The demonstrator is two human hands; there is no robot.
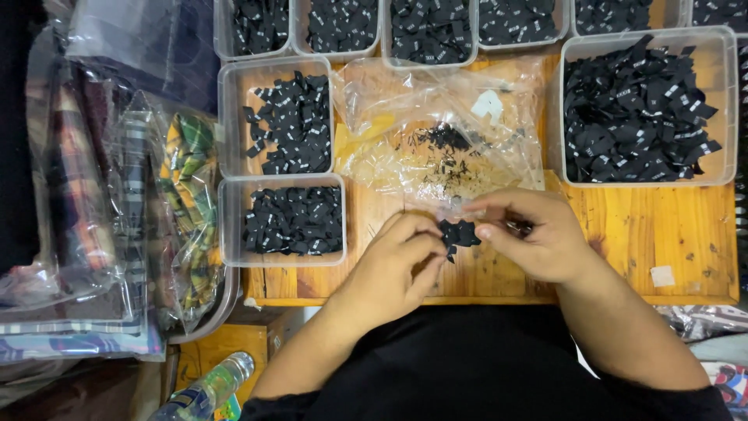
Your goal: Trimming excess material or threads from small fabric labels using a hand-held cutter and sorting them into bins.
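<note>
Both hands, left hand (392, 261) and right hand (538, 234), pinched one bunch of black labels (458, 232) near the tabletop's (623, 226) front edge.

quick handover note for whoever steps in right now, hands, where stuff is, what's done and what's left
Left hand: fingers pinched on a small bunch of black labels, held just above the wooden tabletop.
Right hand: grip on the same bunch from the other side, also touching the edge of the clear plastic bag.
Bag lies open behind the hands, with only a few black scraps inside.
Done: clear tubs hold piles of labels, two at the left, a large one at the right, more along the far edge.
Left: the bunch in hand is not yet in any tub.
</note>
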